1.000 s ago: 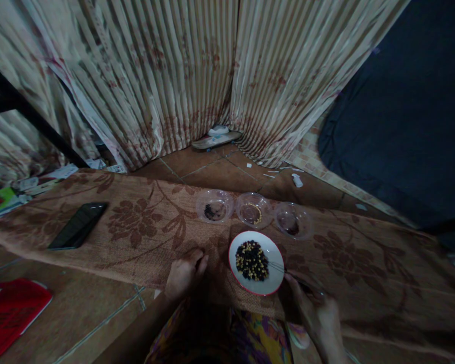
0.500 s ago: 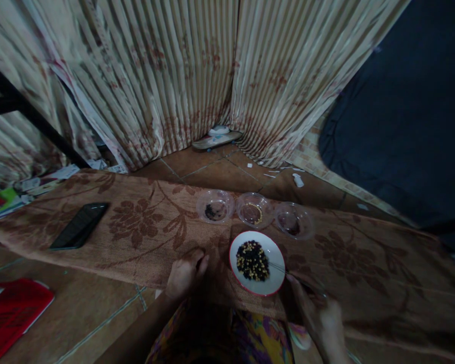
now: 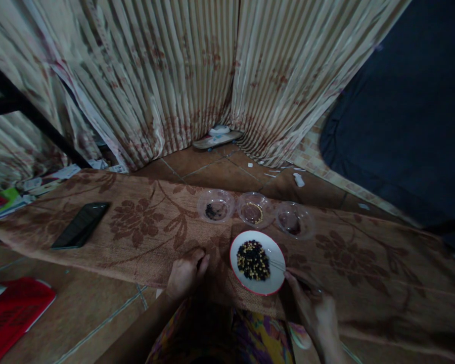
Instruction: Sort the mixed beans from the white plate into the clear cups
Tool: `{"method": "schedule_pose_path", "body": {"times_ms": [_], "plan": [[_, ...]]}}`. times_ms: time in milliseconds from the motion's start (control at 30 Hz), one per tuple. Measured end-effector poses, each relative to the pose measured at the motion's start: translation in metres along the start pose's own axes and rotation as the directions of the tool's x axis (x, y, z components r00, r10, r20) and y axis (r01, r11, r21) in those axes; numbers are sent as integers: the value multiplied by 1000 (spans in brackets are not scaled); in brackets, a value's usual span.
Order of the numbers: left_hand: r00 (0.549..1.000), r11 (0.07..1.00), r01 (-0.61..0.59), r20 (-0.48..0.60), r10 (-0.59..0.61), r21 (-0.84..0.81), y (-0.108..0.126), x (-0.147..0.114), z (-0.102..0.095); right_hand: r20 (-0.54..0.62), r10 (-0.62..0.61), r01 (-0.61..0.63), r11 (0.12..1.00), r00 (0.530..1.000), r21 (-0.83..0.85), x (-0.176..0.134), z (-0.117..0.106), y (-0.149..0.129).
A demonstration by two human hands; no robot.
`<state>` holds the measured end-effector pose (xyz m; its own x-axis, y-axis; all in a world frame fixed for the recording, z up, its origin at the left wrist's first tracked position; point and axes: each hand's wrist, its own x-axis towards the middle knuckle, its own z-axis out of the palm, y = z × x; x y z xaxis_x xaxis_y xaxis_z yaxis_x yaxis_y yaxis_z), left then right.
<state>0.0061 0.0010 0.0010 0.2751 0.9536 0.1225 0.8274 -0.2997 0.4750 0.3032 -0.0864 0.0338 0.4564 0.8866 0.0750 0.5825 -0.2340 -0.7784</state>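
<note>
Plate (image 3: 275, 247): dark, yellow beans (image 3: 252, 261) mixed. Clear bowls (image 3: 244, 208): few each.

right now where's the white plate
In the head view, the white plate sits right of centre on the cloth, between the left hand and right hand, nearer than the three clear bowls.

A utensil (image 3: 276, 264) lies in my right fingers (image 3: 292, 283), its far end in the plate (image 3: 276, 282) just left of them, among beans (image 3: 252, 261). My left fingers (image 3: 200, 259) are on the cloth (image 3: 144, 263), left of the plate. Beyond my fingers, behind the plate, three bowls (image 3: 203, 203) stand side by side. Well left of my left fingers lies a phone (image 3: 80, 226).
</note>
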Motion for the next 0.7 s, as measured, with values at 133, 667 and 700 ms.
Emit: {"method": "schedule_pose_path", "body": {"times_ms": [133,667,700], "plan": [[1000,1000,-15,1,15,21,-1,0,1,4,-4,4,1000,1000,20,0,3,4],[1000,998,3,7,-4,59,1,0,-1,-56,-50,50,999,997,6,-2,-5,0],[1000,998,6,8,-6,57,1,0,-1,-61,-56,57,998,997,7,-2,-5,-1]]}}
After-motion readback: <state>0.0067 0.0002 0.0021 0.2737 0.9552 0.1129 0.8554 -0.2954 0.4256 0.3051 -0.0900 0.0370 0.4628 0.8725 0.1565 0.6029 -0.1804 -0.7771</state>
